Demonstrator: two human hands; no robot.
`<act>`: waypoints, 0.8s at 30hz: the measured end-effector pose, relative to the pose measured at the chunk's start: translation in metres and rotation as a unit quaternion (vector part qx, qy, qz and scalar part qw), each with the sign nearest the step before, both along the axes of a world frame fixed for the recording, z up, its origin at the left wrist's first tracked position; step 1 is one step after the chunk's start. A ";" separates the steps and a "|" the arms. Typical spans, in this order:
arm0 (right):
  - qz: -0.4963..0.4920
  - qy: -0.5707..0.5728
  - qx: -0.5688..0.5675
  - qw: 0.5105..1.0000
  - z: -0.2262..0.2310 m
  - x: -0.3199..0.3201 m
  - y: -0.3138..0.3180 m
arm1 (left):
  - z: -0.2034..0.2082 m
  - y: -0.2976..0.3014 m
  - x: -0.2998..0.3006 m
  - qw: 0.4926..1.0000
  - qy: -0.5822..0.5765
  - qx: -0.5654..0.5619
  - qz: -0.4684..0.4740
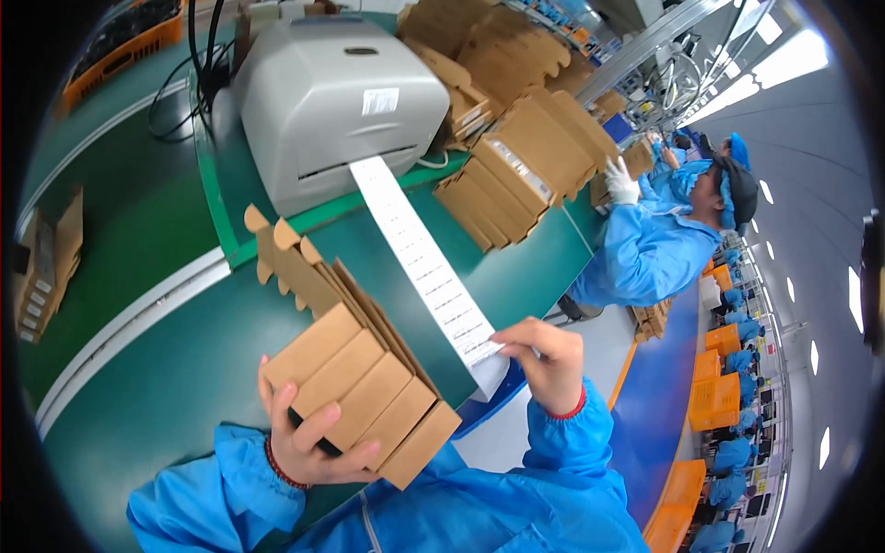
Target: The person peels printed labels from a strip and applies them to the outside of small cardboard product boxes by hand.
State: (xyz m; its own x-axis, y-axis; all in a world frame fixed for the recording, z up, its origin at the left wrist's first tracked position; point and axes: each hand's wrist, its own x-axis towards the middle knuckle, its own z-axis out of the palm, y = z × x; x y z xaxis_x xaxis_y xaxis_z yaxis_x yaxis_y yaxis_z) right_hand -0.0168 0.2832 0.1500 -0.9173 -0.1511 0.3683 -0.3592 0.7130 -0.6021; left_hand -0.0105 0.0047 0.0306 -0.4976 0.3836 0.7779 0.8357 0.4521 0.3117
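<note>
The left hand (309,442) clamps a fanned stack of flat cartons (364,392) at 6 o'clock. At 4 o'clock the right hand (550,361) pinches the label strip (419,258) running from the printer (336,101) at 12. Label peeling seems underway; next needs a clean pull, then placement on the top carton.

A long green worktop (166,240) runs through a bright factory hall. Orange crates (714,401) line the blue floor (659,387) on the right, where workers in blue coats (645,253) stand beneath strips of ceiling light (784,60).
</note>
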 end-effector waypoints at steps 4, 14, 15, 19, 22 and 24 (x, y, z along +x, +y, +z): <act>0.009 -0.015 -0.014 1.000 -0.004 -0.002 -0.001 | -0.001 0.002 -0.001 1.000 -0.008 -0.007 0.008; -0.093 0.241 0.154 0.954 0.024 0.018 -0.026 | 0.003 -0.001 -0.002 1.000 0.004 0.019 0.005; -0.066 0.263 0.113 0.956 0.035 0.025 -0.032 | 0.006 0.000 0.000 1.000 0.008 0.021 -0.008; 0.119 0.027 -0.046 0.992 0.047 0.003 -0.076 | 0.006 -0.003 0.001 0.999 0.008 0.034 -0.019; 0.142 -0.163 -0.122 0.969 0.037 -0.033 -0.121 | 0.005 -0.003 0.002 0.999 0.003 0.033 -0.010; 0.123 -0.193 -0.127 0.965 0.029 -0.039 -0.133 | 0.004 0.000 0.002 0.999 0.009 0.037 -0.001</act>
